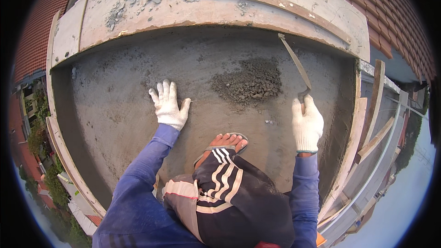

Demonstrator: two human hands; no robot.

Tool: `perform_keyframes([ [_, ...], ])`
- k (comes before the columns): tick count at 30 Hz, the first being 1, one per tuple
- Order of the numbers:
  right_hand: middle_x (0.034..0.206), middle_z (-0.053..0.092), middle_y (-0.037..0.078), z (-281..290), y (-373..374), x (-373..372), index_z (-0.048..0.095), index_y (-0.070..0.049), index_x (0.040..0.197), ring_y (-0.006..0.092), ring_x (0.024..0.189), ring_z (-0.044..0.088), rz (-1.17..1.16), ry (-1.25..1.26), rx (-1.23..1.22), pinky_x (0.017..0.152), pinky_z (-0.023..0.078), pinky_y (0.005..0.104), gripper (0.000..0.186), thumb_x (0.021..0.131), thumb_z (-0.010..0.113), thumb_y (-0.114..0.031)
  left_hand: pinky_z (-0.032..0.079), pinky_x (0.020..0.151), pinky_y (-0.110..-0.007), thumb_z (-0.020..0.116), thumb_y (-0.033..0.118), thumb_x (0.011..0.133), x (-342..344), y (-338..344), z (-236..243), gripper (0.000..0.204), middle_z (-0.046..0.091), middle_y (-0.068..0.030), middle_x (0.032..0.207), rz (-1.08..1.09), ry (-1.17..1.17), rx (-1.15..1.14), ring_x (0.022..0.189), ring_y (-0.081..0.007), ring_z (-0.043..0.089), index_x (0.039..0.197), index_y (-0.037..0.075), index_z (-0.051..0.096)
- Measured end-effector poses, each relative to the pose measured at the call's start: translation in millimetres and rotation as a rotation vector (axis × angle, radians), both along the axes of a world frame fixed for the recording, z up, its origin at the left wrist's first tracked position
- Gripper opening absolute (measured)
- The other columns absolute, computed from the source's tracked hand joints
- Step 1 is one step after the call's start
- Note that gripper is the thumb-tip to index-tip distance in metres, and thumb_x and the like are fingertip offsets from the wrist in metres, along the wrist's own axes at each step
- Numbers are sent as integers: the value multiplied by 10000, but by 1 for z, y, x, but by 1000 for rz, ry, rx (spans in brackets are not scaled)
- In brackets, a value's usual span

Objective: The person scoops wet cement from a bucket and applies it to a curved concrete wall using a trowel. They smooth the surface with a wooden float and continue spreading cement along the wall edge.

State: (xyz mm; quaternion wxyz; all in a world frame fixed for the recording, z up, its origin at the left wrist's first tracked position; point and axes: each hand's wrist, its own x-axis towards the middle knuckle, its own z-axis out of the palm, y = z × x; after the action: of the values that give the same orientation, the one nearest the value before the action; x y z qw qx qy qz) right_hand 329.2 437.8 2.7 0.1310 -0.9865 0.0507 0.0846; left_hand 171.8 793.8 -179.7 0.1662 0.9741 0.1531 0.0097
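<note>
My left hand (pixel 168 105), in a white knit glove, presses flat with fingers spread on the grey wet cement surface (pixel 119 91). In the same kind of glove, my right hand (pixel 307 124) grips the handle of a long narrow trowel (pixel 295 62), whose blade reaches up to the wall's base. A rough, darker patch of lumpy mortar (pixel 250 81) lies between the two hands, nearer the trowel. My foot in a sandal (pixel 225 143) rests on the cement below the patch.
A curved concrete wall with wooden formwork (pixel 206 4) bounds the far side. Wooden boards (pixel 373 110) edge the right side, with a drop beyond. Red tiled roofs (pixel 36 32) lie to the left and upper right. The left edge board (pixel 64 151) overlooks greenery below.
</note>
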Motion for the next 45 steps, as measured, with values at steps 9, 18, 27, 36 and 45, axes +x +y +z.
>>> perform_keyframes([
  [9, 893, 750, 153, 12, -2, 57, 722, -90, 1221, 379, 874, 748, 212, -4, 26, 773, 576, 468, 376, 1034, 679, -414, 49, 1343, -661, 747, 431, 970, -5, 5, -16, 829, 412, -292, 1694, -55, -32, 65, 1631, -474, 273, 1583, -58, 480],
  [18, 897, 748, 161, 37, -50, 52, 720, -73, 1196, 384, 868, 743, 104, 59, -61, 780, 571, 482, 381, 1033, 678, -414, 44, 1355, -628, 721, 342, 1011, -6, 4, -14, 824, 357, -289, 1727, -87, -29, 91, 1649, -468, 237, 1653, -38, 372],
  [27, 853, 698, 126, 90, -113, -52, 690, -114, 1045, 354, 796, 726, -27, 43, -211, 705, 569, 477, 259, 1006, 713, -370, 45, 1357, -620, 676, 290, 1006, 1, -5, -7, 743, 402, -283, 1707, -125, 38, 170, 1643, -461, 255, 1627, -31, 425],
  [36, 820, 680, 156, 161, -172, -142, 689, -61, 1028, 387, 793, 710, -325, 218, -333, 710, 548, 490, 303, 994, 721, -360, 49, 1356, -619, 664, 282, 1004, 1, -8, -3, 747, 351, -284, 1733, -152, 62, 156, 1648, -466, 228, 1635, -31, 416],
  [45, 829, 633, 229, 218, -253, -243, 664, 20, 1024, 463, 766, 615, -606, 75, -387, 703, 503, 479, 325, 972, 751, -289, 51, 1357, -617, 612, 318, 1042, 2, -9, 1, 729, 330, -282, 1742, -162, 73, 236, 1656, -456, 203, 1646, -29, 397],
])
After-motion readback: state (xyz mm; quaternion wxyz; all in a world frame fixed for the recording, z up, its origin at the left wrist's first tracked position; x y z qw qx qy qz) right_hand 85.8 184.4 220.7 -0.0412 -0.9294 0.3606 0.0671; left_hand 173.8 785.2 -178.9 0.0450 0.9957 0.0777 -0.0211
